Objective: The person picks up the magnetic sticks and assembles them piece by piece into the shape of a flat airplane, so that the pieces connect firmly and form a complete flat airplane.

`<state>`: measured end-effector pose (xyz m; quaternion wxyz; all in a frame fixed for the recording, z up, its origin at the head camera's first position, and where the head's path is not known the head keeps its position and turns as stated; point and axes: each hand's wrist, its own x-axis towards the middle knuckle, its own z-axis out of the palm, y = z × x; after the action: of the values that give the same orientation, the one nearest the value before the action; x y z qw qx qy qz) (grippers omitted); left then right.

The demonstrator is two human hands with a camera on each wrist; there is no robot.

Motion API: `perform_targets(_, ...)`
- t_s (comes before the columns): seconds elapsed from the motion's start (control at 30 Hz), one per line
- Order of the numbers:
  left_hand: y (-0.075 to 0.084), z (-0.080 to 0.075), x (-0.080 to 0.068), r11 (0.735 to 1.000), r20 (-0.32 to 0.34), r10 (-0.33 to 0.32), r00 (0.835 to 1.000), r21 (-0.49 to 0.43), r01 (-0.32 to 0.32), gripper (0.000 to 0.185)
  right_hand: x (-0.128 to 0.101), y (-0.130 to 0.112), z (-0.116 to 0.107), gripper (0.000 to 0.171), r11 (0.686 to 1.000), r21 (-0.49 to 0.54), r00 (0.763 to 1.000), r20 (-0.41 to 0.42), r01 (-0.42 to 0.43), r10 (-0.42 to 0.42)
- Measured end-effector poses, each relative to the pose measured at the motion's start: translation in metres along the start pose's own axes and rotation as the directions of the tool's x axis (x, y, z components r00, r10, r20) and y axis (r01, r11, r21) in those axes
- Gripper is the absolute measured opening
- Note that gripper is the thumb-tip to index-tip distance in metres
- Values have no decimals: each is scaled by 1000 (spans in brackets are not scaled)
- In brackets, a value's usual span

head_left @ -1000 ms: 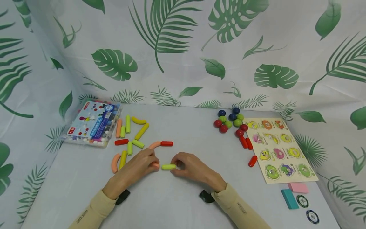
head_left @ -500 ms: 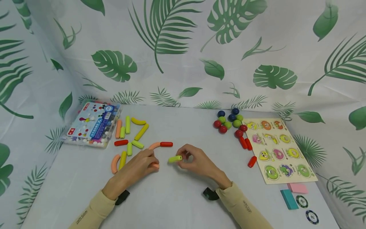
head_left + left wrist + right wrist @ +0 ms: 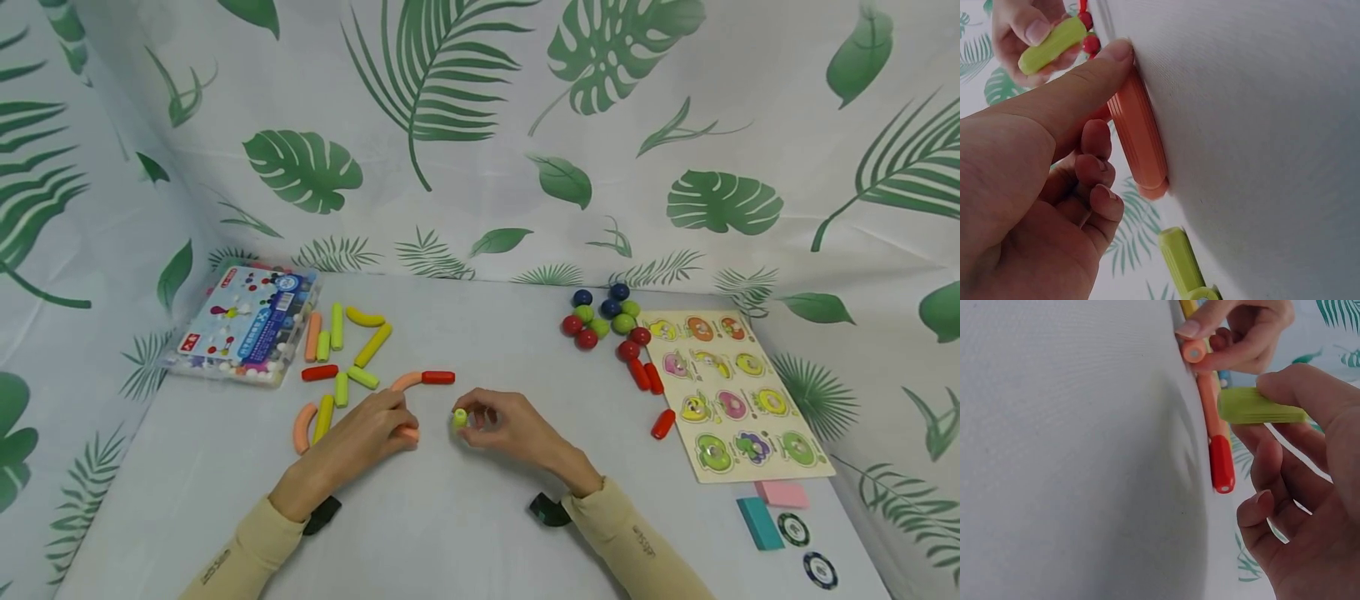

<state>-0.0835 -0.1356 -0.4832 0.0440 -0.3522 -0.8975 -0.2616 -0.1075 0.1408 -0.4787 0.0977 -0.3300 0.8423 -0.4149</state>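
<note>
Your right hand (image 3: 504, 427) pinching a short green stick (image 3: 460, 417) lifted off the table (image 3: 465, 517), just right of the orange stick (image 3: 1140, 134), your left hand (image 3: 360, 442) pressing that orange stick down, fingers curled, seemingly gripping it.

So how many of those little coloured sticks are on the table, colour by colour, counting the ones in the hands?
Red sticks: 5
Orange sticks: 4, one pinched by the left hand
Yellow sticks: 3
Green sticks: 5, one held by the right hand
Total: 17
</note>
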Motion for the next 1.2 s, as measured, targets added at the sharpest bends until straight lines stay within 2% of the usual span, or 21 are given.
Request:
perform_targets(0.2, -1, 1, 2, 1000, -12, 18, 1000, 24, -18, 15, 3, 2, 6, 28, 998, -33, 998, 25, 62, -61)
perform_targets(0.5, -2, 0, 0, 999, -21, 32, 999, 27, -31, 14, 13, -4, 20, 23, 990, -143, 996, 92, 8, 5)
perform_targets(0.77, -2, 0, -1, 1000, 0, -2, 1000, -26, 2, 12, 18, -5, 27, 21, 977, -210, 993, 117, 32, -7)
perform_targets(1.0, -1, -1, -1, 1000, 14, 3, 1000, 1, -3, 12, 20, -6, 30, 20, 972, -230, 994, 104, 41, -17)
perform_targets(1.2, 1, 0, 0, 1000, 18, 1, 1000, -22, 0, 17, 21, -7, 31, 20, 973, -228, 994, 107, 36, -11)
